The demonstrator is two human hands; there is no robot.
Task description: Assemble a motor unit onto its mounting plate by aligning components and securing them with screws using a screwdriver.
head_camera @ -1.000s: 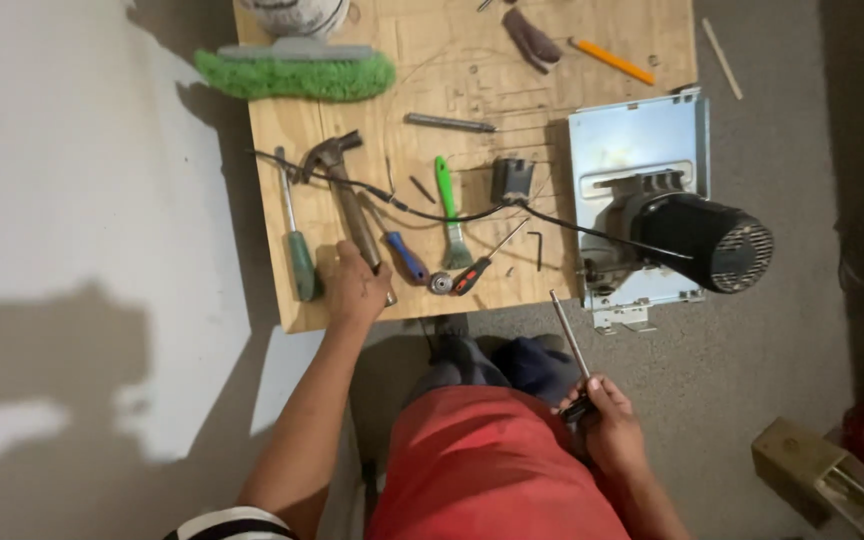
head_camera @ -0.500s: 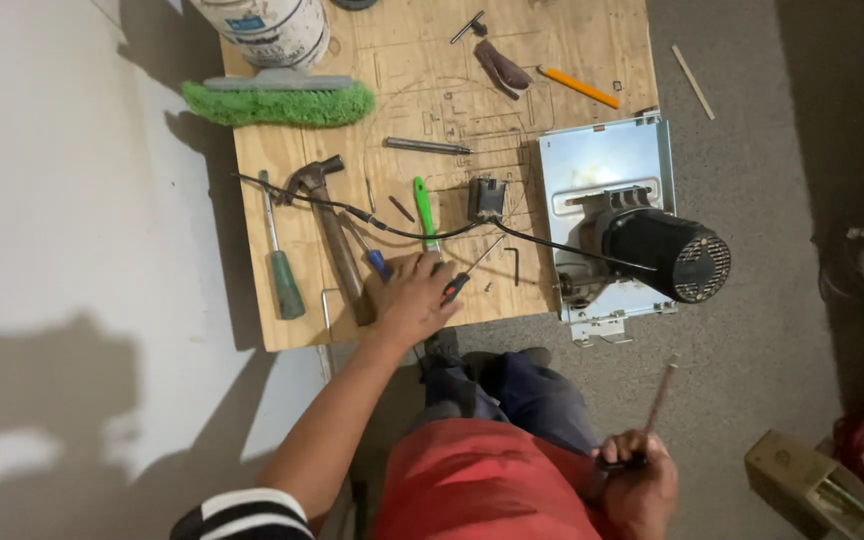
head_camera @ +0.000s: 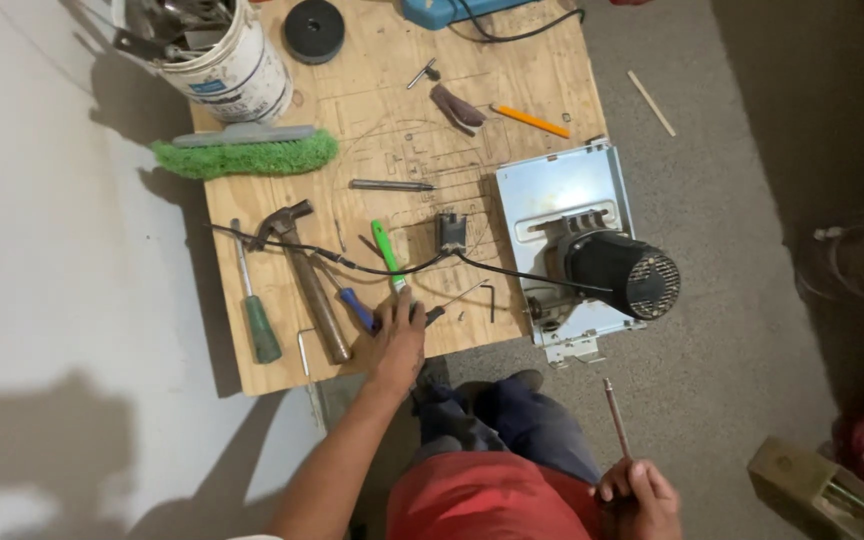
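My left hand (head_camera: 397, 340) rests on the near edge of a plywood board (head_camera: 372, 110), fingers over the pliers and the lower end of a green-handled tool (head_camera: 387, 255); whether it grips them I cannot tell. A blue-handled screwdriver (head_camera: 357, 308) and a wooden-handled hammer (head_camera: 307, 285) lie just left of it. My right hand (head_camera: 640, 497) is low at the right, shut on a thin metal rod (head_camera: 616, 417) pointing up. A black motor (head_camera: 617, 272) sits on a pale metal plate (head_camera: 562, 195) at the board's right edge.
On the board lie a green brush (head_camera: 247, 155), a green-handled screwdriver (head_camera: 255, 318), an orange pencil (head_camera: 532, 121), a black disc (head_camera: 314, 30), a white bucket of tools (head_camera: 222, 55) and a black cable (head_camera: 352, 265). A wooden block (head_camera: 822, 495) stands at right.
My left hand slid right along the board from the hammer to the pliers. My right hand dropped lower and right with the rod. The view shifted toward the far end of the board.
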